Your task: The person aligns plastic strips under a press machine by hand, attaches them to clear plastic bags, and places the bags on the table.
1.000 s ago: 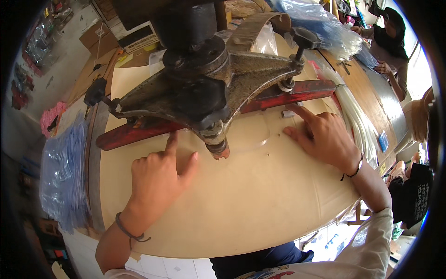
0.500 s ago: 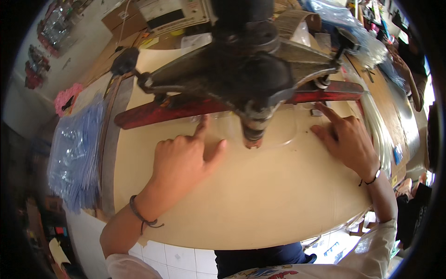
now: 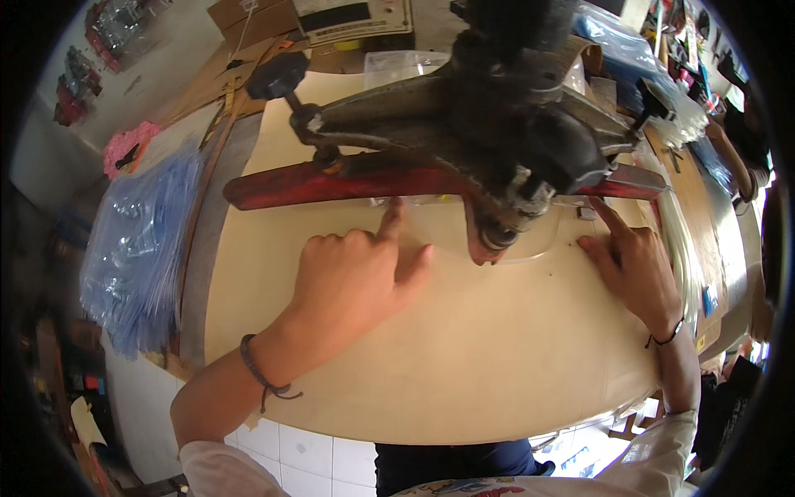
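A clear plastic sheet [image 3: 447, 217] with a rounded edge lies flat on the cream work surface [image 3: 464, 356], partly beneath a long red press bar [image 3: 381, 180]. My left hand [image 3: 352, 269] reaches to the bar's lower edge, its index finger stretched onto the plastic and its thumb apart. Farther right, my right hand [image 3: 636, 267] points its index finger at the bar's right part, beside a small dark piece [image 3: 585, 213]. Its thumb is spread too. Neither hand holds anything that I can see. The heavy dark press head [image 3: 505, 124] hides part of the sheet behind it.
A stack of bluish clear plastic sleeves [image 3: 141, 257] lies at the left. Pink material [image 3: 131, 147] sits behind it. A control box [image 3: 352, 21] and cardboard stand at the back. Pale strips [image 3: 686, 248] run along the right edge; another person's arm [image 3: 733, 157] shows beyond.
The whole view has shifted, so the press appears farther right. Both hands keep nearly the same pose at the bar, index fingers stretched out.
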Demonstrator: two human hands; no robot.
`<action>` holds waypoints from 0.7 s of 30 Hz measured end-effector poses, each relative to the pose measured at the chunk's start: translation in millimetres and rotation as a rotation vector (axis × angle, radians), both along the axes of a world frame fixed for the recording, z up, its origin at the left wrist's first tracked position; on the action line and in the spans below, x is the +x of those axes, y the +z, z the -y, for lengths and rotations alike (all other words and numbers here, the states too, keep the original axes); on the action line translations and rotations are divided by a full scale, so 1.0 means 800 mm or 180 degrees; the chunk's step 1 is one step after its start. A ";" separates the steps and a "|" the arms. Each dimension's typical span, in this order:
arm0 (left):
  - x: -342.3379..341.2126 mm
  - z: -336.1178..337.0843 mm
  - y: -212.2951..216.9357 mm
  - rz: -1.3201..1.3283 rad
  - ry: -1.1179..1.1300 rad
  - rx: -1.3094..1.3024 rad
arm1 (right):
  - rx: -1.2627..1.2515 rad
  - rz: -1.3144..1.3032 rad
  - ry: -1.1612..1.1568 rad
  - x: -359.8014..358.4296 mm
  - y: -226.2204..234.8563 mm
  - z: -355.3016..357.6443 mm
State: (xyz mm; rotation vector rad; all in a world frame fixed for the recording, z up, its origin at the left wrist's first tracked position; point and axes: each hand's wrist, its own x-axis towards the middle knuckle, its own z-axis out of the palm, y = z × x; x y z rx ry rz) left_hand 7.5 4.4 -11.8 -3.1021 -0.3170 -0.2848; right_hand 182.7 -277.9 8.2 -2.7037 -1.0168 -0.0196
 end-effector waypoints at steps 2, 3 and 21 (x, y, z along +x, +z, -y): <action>-0.002 -0.002 -0.003 0.0056 0.0007 0.0011 | 0.0113 0.0233 0.0187 0.000 -0.004 0.005; -0.002 -0.002 -0.001 0.0060 -0.0018 0.0012 | 0.0122 0.0206 0.0215 -0.003 -0.002 0.003; -0.013 0.002 0.009 0.0412 -0.0894 0.0583 | 0.0595 0.0580 0.1519 0.016 -0.011 -0.005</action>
